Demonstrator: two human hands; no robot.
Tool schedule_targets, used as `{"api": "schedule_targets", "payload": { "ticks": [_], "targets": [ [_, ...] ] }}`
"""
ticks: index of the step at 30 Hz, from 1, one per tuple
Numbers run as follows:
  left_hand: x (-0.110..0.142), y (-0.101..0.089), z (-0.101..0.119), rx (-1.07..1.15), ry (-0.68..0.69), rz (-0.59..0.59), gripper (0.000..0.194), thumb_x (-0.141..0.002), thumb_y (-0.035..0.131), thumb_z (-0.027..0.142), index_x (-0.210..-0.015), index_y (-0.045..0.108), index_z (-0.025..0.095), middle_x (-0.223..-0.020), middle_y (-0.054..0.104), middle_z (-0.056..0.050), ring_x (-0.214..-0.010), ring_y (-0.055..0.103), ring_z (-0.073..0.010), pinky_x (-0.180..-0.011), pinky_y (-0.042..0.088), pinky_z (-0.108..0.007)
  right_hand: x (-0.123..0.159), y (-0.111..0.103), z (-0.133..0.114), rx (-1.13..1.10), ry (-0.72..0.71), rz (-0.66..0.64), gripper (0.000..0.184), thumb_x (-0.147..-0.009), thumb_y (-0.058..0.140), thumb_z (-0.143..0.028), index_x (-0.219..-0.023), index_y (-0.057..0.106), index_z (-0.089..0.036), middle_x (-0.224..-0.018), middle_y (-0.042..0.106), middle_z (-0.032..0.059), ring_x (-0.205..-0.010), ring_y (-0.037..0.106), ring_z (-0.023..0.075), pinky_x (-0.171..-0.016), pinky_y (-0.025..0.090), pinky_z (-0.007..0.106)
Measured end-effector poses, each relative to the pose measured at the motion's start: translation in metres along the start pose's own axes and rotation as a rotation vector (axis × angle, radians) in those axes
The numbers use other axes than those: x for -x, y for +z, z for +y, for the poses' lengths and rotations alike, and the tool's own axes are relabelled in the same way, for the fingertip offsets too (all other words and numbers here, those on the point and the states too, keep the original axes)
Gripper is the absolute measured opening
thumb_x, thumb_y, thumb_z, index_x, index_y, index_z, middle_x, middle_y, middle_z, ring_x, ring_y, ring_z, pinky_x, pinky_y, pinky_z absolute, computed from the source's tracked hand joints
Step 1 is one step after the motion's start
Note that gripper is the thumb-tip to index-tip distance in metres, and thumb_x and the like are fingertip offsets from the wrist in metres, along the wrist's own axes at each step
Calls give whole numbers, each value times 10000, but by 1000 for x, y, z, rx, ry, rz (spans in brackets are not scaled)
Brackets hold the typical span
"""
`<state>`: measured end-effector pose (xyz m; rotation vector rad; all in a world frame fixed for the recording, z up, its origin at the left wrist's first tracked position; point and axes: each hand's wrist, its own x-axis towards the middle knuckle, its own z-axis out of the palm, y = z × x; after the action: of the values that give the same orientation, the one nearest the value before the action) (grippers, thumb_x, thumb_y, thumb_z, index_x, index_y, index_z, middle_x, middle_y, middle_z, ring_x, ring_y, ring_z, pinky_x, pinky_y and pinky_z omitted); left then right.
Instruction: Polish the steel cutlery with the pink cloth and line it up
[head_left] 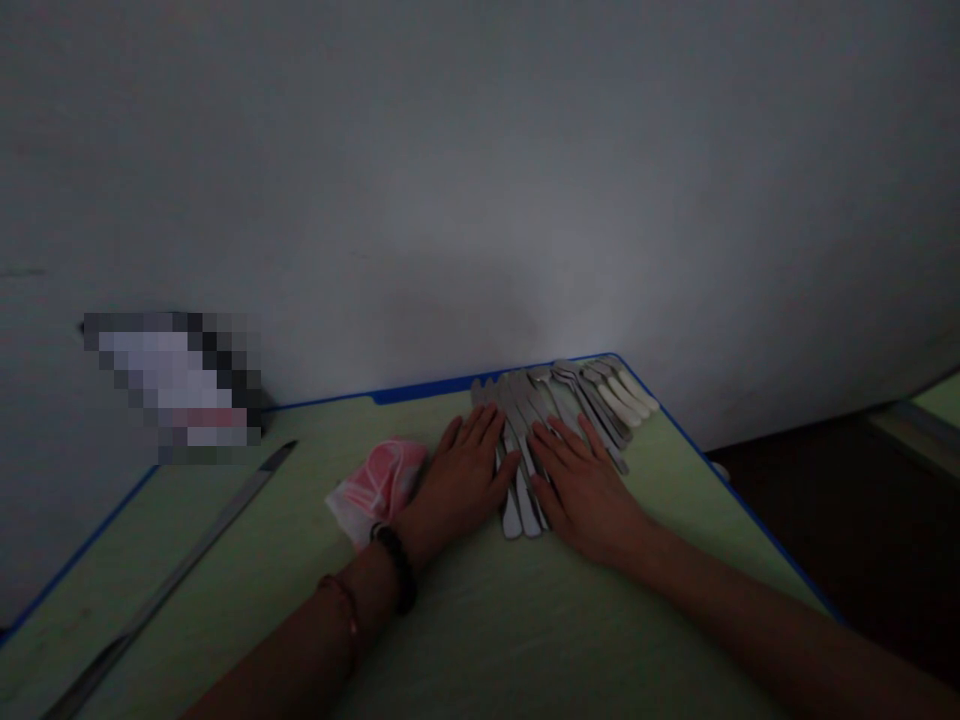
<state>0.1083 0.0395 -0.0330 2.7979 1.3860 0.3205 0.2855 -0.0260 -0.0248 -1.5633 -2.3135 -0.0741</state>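
My left hand [461, 475] lies flat on the pale green table [480, 620], fingers stretched out, its fingertips on the left side of a row of metal cutlery [525, 470]. My right hand [581, 485] also lies flat and open, resting on the cutlery's right part. Several more utensils with pale handles [622, 395] fan out toward the table's far right corner. A pink and white cloth [375, 485] is crumpled just left of my left hand, touching its wrist side. Bracelets sit on my left wrist.
A long metal strip [187, 570] runs diagonally across the table's left side. A blurred-out object [176, 385] stands at the back left against the white wall. The table has a blue edge [420, 390]; dark floor lies to the right.
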Motion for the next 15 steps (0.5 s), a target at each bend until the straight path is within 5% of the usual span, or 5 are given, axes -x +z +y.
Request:
{"api": "schedule_targets", "payload": {
  "ticks": [8,15],
  "targets": [
    [-2,3,-2,6,-19,75,557,-968,261,444,-1380,362,83,-1470,368,-156,-1383,286,-240,-1139,243,-420,-1,0,-2,-42,-48,0,442,-951,308,-283,-1330,484,-136,-1397,485,75,-1347,345,224,-1172,107,478],
    [-1,3,-5,-18,25,-11,529,-977,208,376,-1410,332,97,-1506,307,-128,-1408,221,-223,-1144,216,-428,0,4,1,-45,-60,-4,474,-949,313,-294,-1362,435,-96,-1405,470,104,-1335,367,227,-1169,137,463]
  ]
}}
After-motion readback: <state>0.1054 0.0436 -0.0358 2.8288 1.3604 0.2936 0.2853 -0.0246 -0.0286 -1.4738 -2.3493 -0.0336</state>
